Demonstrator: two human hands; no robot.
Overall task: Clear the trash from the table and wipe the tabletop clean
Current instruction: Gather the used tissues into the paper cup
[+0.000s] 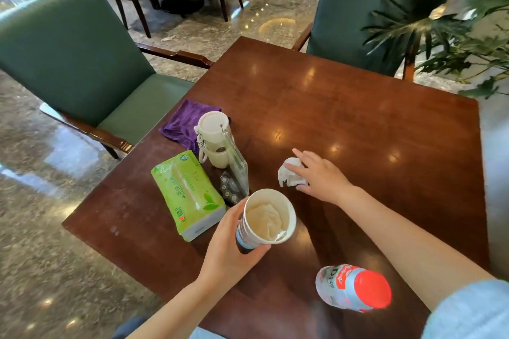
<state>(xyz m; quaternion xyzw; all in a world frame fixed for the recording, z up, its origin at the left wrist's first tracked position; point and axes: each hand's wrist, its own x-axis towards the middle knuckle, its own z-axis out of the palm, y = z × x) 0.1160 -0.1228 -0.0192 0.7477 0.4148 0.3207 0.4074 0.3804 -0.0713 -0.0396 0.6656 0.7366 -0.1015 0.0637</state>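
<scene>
My left hand (pixel 230 245) grips a white paper cup (pixel 266 217) near the table's front, and crumpled tissue lies inside the cup. My right hand (pixel 319 175) reaches over a crumpled white paper ball (pixel 289 173) in the middle of the brown wooden table (pixel 358 118); the fingers lie on it and the thumb touches its near side. A purple cloth (pixel 184 122) lies at the table's left edge. A plastic bottle with a red cap (pixel 355 287) stands near the front right.
A green tissue pack (pixel 190 195), a white lidded cup (pixel 213 143), a clear acrylic sign stand (pixel 237 159) and a small dark packet (pixel 230 188) sit at the left. Green armchairs (pixel 68 58) stand left and behind. A potted plant (pixel 440 25) leans in from the right.
</scene>
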